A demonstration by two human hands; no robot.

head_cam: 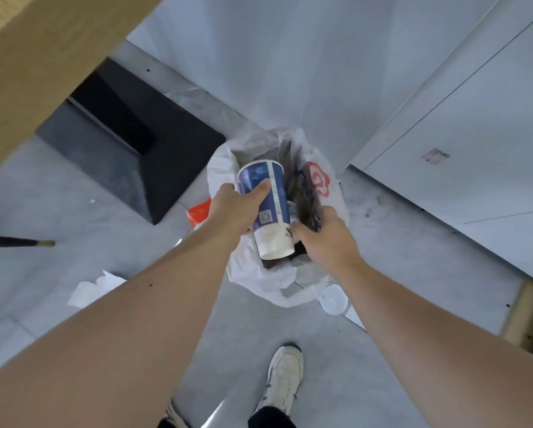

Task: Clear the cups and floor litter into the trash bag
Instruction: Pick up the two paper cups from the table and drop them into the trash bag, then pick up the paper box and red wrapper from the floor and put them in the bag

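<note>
- Left hand (228,208): fingers wrapped round tall blue-and-white paper cup (270,208); lower into white plastic trash bag (259,273), then release.
- Right hand (327,236): fingers pinching bag's near rim; hold mouth wide.

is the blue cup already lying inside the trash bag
No, the left hand grips the blue cup above the open trash bag, while the right hand holds the bag's edge.
</note>
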